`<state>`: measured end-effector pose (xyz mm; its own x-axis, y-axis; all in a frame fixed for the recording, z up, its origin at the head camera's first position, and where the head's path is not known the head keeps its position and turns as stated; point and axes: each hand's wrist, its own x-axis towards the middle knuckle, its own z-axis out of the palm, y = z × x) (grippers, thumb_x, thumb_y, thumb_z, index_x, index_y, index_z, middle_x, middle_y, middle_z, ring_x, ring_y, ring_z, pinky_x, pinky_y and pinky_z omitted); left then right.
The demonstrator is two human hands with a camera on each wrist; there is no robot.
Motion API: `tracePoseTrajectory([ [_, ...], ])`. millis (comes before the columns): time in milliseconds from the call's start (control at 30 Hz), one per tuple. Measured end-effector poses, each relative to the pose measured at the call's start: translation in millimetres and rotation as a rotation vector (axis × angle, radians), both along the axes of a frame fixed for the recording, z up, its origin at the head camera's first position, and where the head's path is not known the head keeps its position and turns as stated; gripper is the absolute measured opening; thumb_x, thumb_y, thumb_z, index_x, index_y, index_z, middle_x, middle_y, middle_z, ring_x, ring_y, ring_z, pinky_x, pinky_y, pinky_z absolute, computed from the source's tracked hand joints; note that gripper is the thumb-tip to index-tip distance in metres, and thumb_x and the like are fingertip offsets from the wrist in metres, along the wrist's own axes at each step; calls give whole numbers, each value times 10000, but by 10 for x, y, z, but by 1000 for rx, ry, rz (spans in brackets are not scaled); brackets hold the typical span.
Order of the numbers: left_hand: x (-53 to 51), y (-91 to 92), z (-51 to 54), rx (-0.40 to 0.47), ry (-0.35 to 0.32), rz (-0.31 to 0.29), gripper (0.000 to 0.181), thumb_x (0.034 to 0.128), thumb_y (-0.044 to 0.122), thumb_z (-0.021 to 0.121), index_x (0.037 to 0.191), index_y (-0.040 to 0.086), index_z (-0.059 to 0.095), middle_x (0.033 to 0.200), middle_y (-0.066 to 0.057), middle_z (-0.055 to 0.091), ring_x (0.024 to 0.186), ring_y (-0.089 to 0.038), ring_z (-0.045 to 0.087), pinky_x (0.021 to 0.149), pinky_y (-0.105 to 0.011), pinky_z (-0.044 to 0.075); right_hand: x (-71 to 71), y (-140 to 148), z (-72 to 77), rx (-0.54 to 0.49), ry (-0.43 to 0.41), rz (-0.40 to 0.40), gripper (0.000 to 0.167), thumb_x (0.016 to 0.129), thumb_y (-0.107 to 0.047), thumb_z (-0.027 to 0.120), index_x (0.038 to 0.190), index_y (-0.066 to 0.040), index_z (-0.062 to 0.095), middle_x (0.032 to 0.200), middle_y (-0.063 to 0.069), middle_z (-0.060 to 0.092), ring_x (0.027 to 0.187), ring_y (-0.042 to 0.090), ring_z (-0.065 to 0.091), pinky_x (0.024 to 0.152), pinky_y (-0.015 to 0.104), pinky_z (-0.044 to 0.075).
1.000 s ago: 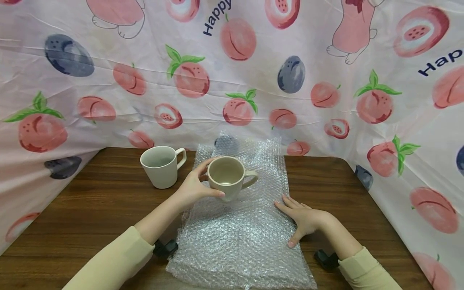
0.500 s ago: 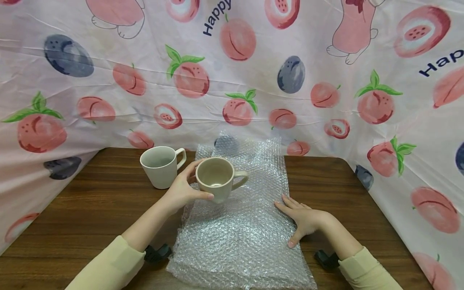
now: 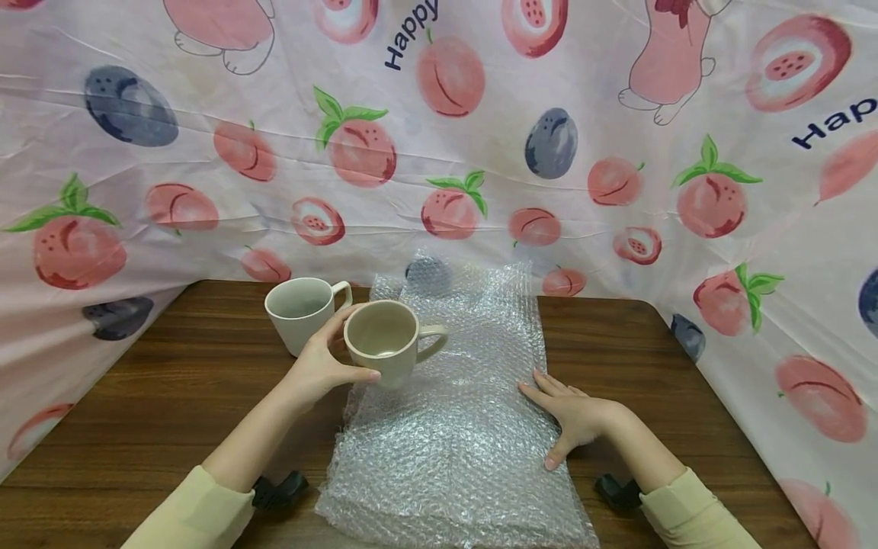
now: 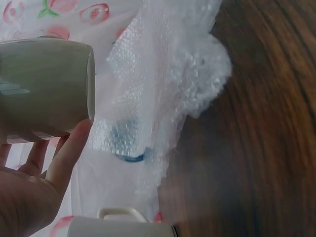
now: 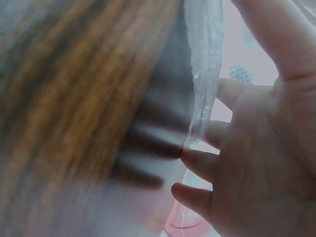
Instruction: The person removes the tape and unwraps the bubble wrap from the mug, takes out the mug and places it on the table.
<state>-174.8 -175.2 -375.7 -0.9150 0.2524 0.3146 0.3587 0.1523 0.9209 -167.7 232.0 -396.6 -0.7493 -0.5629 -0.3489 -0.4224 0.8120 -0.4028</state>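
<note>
My left hand (image 3: pixel 320 364) grips a beige mug (image 3: pixel 394 371) round its side, thumb in front, its handle pointing right. The mug is held over the left part of a stack of clear bubble wrap (image 3: pixel 459 450). In the left wrist view the mug (image 4: pixel 44 89) shows side-on above the fingers. My right hand (image 3: pixel 576 412) rests with spread fingers on the right edge of the bubble wrap. Seen from the right wrist, the fingertips of the hand (image 5: pixel 261 148) touch the wrap's edge (image 5: pixel 205 64). A white mug (image 3: pixel 298 316) stands upright behind my left hand, partly hidden by it.
The dark wooden table (image 3: pixel 171 412) lies under everything, with bare wood on both sides of the wrap. A fruit-print cloth (image 3: pixel 274 137) hangs behind and along the sides. The wrap's far end leans up against that cloth. Each wrist carries a black camera (image 3: pixel 280 490).
The left hand has carried the beige mug leftward, from over the middle of the bubble wrap to its left part, nearer the white mug. My right hand has stayed in place.
</note>
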Motion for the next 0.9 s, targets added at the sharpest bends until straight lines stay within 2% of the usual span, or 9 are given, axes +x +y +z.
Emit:
tracePoseTrajectory([
  [267,72,-157,-29,-18,15,36,991,626,-8,875,1465,145,371,1351,-140,487,1135,-286,499,876,-367,437,7,-6,-2,4,-6,-6,1220,617,-445,860,1542,-94,147,1565,230,-32,1415,420,-12,1070,637,80],
  [467,119,-278,-37,-15,5,27,979,630,-7,872,1457,150,372,1366,-104,462,1140,-238,491,826,-308,485,-1,-3,-10,5,-1,-3,1221,615,-442,865,1542,-94,151,1564,234,-19,1415,419,-5,1055,658,97],
  [667,140,-363,-74,-53,19,50,979,621,4,880,1451,152,382,1372,-86,455,1158,-202,475,856,-278,455,-4,7,-22,4,0,2,1222,617,-454,860,1542,-93,148,1563,236,-19,1415,419,-5,1059,652,99],
  [900,190,-475,-88,-84,28,88,991,614,7,884,1452,148,375,1342,-109,468,1167,-179,419,914,-385,363,-7,1,-27,14,-1,-7,1215,624,-460,855,1545,-108,145,1569,219,-21,1417,412,3,1062,646,106],
])
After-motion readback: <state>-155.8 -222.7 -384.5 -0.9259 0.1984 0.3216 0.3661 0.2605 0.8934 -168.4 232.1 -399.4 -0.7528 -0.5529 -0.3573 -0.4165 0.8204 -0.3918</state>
